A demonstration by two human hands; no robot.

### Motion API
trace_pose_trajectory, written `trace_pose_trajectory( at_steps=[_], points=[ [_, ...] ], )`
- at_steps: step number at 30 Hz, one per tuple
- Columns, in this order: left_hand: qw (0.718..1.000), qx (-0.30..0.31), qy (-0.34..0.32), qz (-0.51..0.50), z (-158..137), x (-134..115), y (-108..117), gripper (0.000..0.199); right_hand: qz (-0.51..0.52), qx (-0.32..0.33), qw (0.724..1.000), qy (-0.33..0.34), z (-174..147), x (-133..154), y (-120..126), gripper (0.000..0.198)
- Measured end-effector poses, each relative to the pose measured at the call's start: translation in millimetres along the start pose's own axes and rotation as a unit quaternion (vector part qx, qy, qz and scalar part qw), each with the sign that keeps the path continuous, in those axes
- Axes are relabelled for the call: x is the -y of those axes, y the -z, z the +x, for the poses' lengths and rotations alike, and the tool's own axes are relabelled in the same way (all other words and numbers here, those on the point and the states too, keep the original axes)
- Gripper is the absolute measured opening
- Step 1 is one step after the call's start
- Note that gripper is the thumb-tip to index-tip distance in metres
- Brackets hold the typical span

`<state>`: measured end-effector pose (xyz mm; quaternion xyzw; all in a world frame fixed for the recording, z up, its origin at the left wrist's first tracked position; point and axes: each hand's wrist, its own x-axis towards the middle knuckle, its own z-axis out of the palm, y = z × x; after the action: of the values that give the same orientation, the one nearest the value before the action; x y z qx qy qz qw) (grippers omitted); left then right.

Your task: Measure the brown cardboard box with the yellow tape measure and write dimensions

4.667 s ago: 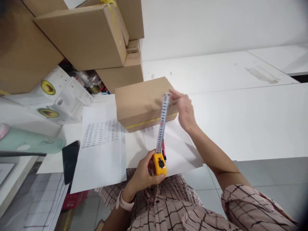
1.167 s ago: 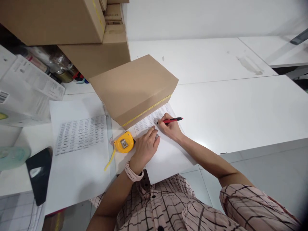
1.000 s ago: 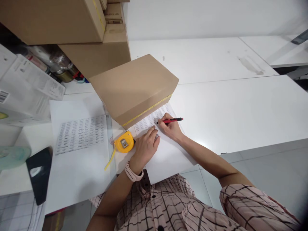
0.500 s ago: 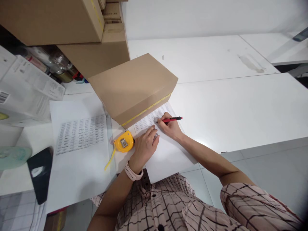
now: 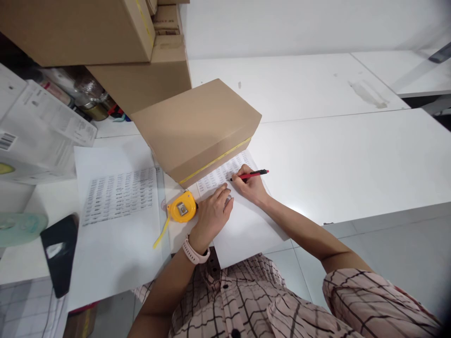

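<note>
"What's the right hand [image 5: 251, 188] got, near the centre?"

"A red-and-black pen [image 5: 254, 174], fingers pinched round it, tip at the written columns on a sheet of paper [image 5: 243, 237]."

"And the left hand [image 5: 212, 213]?"

"Lower and further left, resting on that sheet, fingers loose and released."

"The yellow tape measure [image 5: 182, 207]?"

"On the surface [image 5: 345, 164], left of centre, just beside the left hand. A cardboard box [image 5: 197, 124] stands above it, upper middle of the frame."

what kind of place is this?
Probably a packing or stockroom workspace: larger cardboard cartons are stacked at the far left, and a brown box and yellow tape measure sit on the white worktop.
</note>
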<state>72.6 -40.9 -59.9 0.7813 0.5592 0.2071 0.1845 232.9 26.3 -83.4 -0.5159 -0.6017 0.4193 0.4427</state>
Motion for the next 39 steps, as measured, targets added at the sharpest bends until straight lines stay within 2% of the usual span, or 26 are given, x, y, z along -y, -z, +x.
trace_pose_trajectory(
  at_steps=[11,39],
  points=[
    [0.999,0.020,0.023,-0.013,1.2,-3.8,3.4,0.026,0.003,-0.020,1.000,-0.006,0.7,1.2,1.4,0.026],
    [1.000,0.006,0.016,-0.012,0.3,-1.6,1.7,0.024,0.010,-0.026,1.000,0.001,1.5,4.8,2.4,0.024]
  ],
)
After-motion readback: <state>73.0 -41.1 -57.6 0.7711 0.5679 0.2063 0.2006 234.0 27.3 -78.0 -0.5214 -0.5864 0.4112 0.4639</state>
